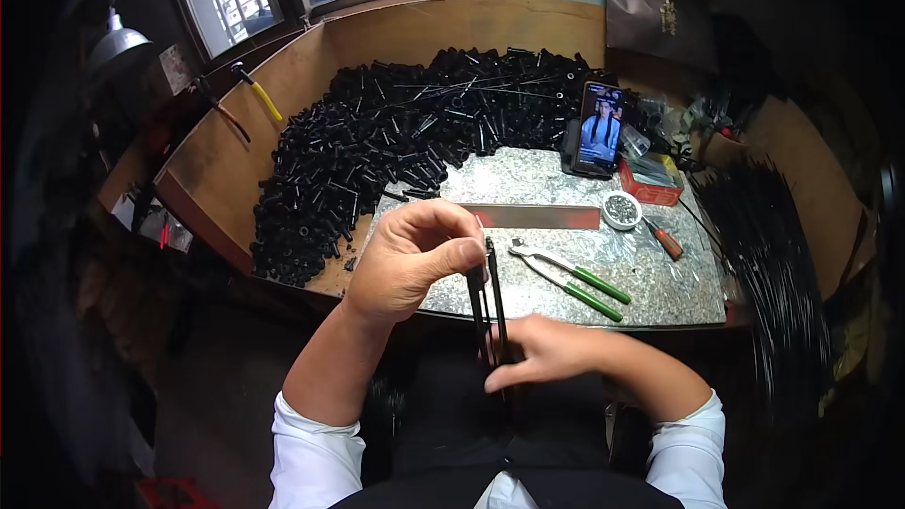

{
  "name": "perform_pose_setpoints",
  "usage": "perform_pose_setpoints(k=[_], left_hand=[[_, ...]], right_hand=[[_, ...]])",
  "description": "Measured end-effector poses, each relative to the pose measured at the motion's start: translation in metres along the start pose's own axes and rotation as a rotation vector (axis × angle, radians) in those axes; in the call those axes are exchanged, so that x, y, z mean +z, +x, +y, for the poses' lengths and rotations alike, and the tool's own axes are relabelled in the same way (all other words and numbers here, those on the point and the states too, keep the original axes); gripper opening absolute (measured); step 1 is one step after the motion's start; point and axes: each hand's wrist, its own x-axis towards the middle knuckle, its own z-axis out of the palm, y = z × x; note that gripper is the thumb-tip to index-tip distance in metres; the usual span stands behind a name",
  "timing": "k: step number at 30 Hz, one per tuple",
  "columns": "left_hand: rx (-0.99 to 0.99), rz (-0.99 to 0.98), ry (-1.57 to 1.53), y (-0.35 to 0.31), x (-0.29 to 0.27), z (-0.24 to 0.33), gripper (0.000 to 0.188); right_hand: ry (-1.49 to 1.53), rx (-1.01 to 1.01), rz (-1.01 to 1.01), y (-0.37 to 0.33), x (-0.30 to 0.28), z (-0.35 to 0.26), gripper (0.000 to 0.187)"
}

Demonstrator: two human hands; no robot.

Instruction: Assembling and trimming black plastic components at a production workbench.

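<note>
The black rods [499,297], at least 2, stand nearly upright at the near edge of the bench [660,294], their long axis running down from the left hand [401,259]. Its thumb and forefinger are pinched together on the upper end. The right hand [547,351] is nearer the lower end, at its right side, thumb spread from the fingers; blur hides whether it grips. Green-handled pliers [596,280] lie just right.

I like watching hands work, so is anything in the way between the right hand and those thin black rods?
Nothing visible: the right hand is at the lower part of the thin black rods, though blur hides whether it touches. The green-handled pliers lie beyond it.
</note>
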Motion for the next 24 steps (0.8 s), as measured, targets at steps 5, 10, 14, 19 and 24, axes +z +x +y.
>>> perform_pose_setpoints(k=[5,10,14,19,24], left_hand=[[-0.142,0.017,0.072,0.004,0.013,0.014,0.004],[-0.085,0.165,0.274,0.005,0.011,0.005,0.01],[-0.014,0.228,0.29,0.005,0.005,-0.007,0.011],[-0.012,0.131,0.14,0.007,0.003,-0.003,0.009],[-0.037,0.113,0.138,0.006,-0.001,-0.002,0.012]], right_hand=[[0.656,-0.205,0.209,0.006,-0.053,-0.037,0.019],[0.508,-0.128,0.503,0.022,-0.04,-0.052,0.011],[0.439,-0.111,0.652,0.028,-0.034,-0.04,0.007],[0.621,-0.18,0.472,0.026,-0.039,-0.031,0.013],[0.654,-0.196,0.537,0.035,-0.029,-0.034,0.015]])
